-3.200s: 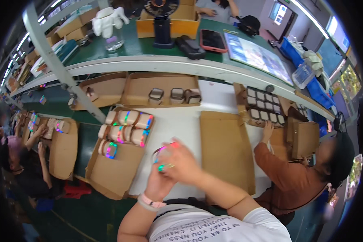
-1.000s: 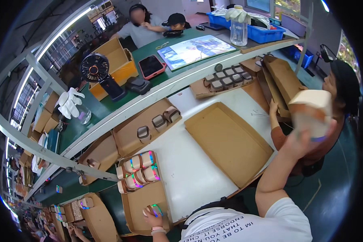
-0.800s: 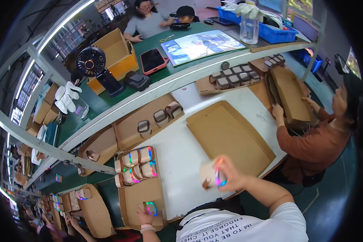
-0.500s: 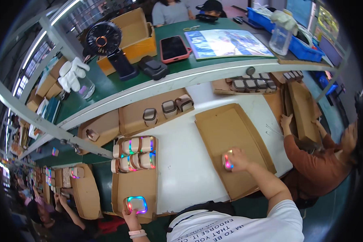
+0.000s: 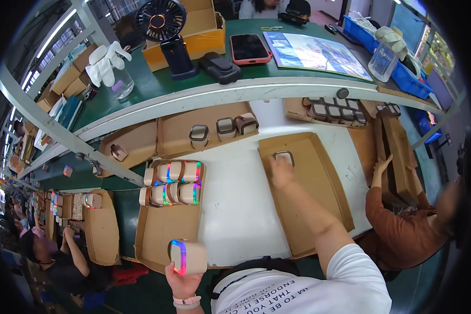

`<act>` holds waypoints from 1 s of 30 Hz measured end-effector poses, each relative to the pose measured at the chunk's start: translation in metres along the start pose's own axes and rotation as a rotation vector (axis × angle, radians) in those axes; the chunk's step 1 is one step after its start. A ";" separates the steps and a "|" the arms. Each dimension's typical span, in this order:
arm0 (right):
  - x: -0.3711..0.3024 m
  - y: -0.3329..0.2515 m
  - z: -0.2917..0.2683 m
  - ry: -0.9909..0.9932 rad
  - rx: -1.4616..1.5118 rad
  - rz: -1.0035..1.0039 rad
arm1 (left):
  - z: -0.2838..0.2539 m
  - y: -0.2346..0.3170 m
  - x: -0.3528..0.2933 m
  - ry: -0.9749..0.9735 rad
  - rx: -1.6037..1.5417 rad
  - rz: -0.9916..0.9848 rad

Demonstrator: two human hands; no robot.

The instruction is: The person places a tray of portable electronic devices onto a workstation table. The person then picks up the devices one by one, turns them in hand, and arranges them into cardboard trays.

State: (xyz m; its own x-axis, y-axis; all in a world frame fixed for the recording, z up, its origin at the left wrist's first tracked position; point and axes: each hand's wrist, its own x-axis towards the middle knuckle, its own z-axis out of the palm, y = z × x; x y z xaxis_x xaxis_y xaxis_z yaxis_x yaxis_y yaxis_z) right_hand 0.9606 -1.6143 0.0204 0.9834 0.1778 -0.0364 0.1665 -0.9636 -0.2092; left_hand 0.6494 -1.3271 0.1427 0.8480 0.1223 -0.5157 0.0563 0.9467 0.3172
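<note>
In my left hand [image 5: 183,280], at the lower edge, is a cream, box-shaped device [image 5: 195,257] with a rainbow-lit rim, held up above the near end of a cardboard tray [image 5: 162,230]. Several similar cream devices [image 5: 175,193] with brown straps and glowing bands lie in two rows at that tray's far end. My right hand [image 5: 282,174] reaches into another cardboard tray [image 5: 311,209] on the right. Its fingers are closed around a second device [image 5: 284,155], whose square face has a dark, unlit rim. The hand partly covers that device.
Behind the white tabletop [image 5: 235,209], a long cardboard tray [image 5: 175,138] holds several devices. Another loaded tray [image 5: 303,112] stands far right. A metal shelf rail [image 5: 246,94] crosses above. At the right, a co-worker [image 5: 403,220] handles cardboard; another sits at the left.
My left hand has lifted its device off the tray floor and tilted it. My right hand has carried the other device to its tray's far end, and that device's coloured light no longer shows.
</note>
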 end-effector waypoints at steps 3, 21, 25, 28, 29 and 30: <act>-0.039 -0.048 0.013 0.072 0.530 -0.403 | 0.017 -0.003 0.010 -0.070 0.068 -0.026; -0.181 -0.148 -0.069 -0.636 2.068 0.213 | 0.049 -0.043 0.041 -0.565 1.744 1.006; -0.185 -0.161 -0.073 -0.590 2.057 0.154 | 0.042 -0.032 0.048 -0.477 1.658 0.828; -0.186 -0.170 -0.078 -0.603 2.024 0.188 | 0.043 -0.020 0.056 -0.564 1.607 0.815; -0.185 -0.171 -0.079 -0.621 2.022 0.195 | 0.041 -0.014 0.058 -0.628 1.626 0.772; -0.186 -0.171 -0.079 -0.619 2.019 0.196 | 0.041 -0.010 0.058 -0.629 1.622 0.772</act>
State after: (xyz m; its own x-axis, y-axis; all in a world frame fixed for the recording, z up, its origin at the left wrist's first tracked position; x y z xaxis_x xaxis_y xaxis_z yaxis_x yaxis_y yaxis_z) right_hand 0.7553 -1.4983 0.1405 0.7581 0.5603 -0.3336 -0.6146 0.4430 -0.6527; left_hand 0.7197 -1.3413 0.1427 0.9468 -0.1426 0.2885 -0.3217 -0.4516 0.8322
